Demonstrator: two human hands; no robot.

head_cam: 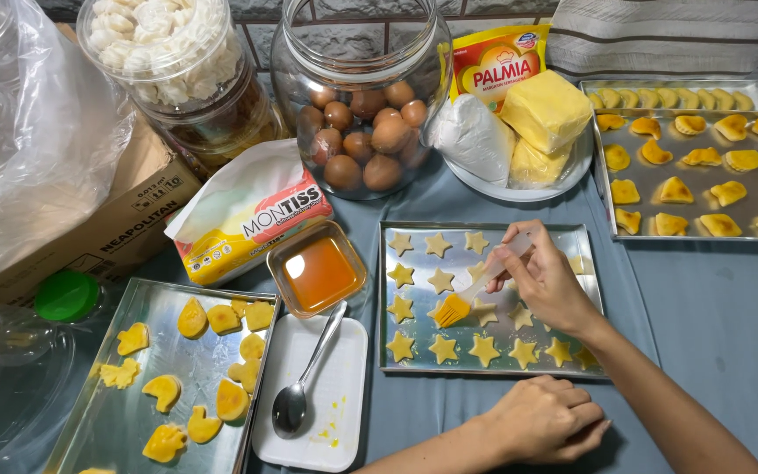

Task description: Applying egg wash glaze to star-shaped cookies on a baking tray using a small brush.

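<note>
My right hand (547, 283) holds a pastry brush (454, 310) with a clear handle and orange bristles. The bristles touch a pale star-shaped cookie (442, 348) near the middle of a metal baking tray (572, 235) that carries several such stars. Just below that tray's front edge, my left hand (544, 419) rests on the blue-grey cloth with its fingers curled shut and nothing in them. A small rectangular dish of orange egg wash (318, 274) stands to the left of the tray.
A spoon (296, 399) lies on a white plate (344, 426). A left tray (125, 430) holds glazed yellow cookies, and a right tray (704, 180) holds more. Behind stand a jar of eggs (361, 123), a tissue pack (247, 215), butter (546, 110), a cardboard box (125, 219) and bottles (10, 338).
</note>
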